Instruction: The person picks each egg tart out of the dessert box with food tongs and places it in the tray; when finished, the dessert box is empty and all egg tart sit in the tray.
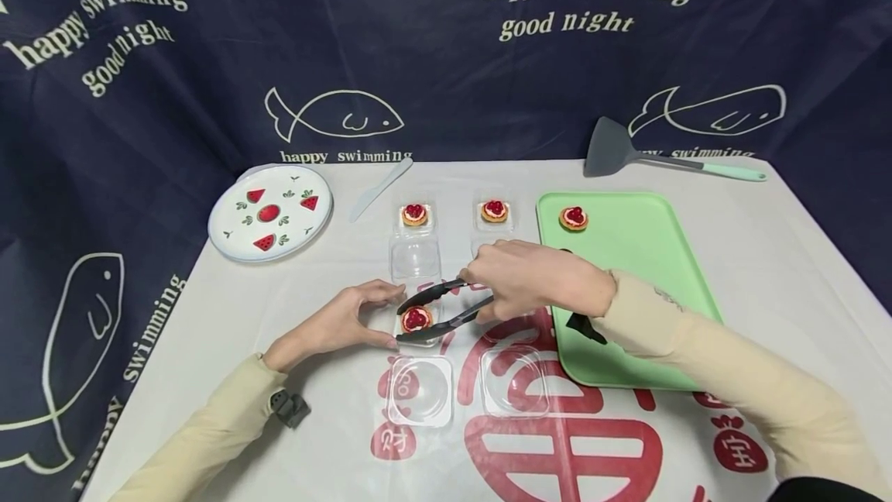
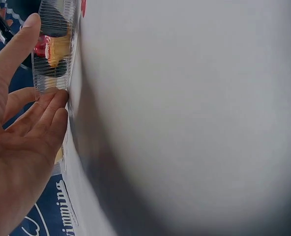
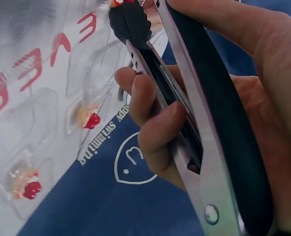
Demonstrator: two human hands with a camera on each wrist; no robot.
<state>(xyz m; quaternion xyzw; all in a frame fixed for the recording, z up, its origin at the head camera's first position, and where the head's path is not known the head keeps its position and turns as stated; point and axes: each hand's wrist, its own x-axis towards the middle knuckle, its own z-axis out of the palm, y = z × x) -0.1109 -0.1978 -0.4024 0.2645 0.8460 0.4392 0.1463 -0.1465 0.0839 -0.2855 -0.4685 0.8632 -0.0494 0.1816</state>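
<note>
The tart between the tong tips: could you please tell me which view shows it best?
The head view: it shows the tart nearly whole from above, between the tongs. The left wrist view shows it side-on through the clear container; the right wrist view catches only a sliver at the top edge.

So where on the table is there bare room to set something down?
Free: the white cloth between the patterned plate and left hand, and the green tray right of its tart; the right sleeve overhangs it lower down. Crowded: mid-table, where the right hand, tongs and clear boxes cluster.
</note>
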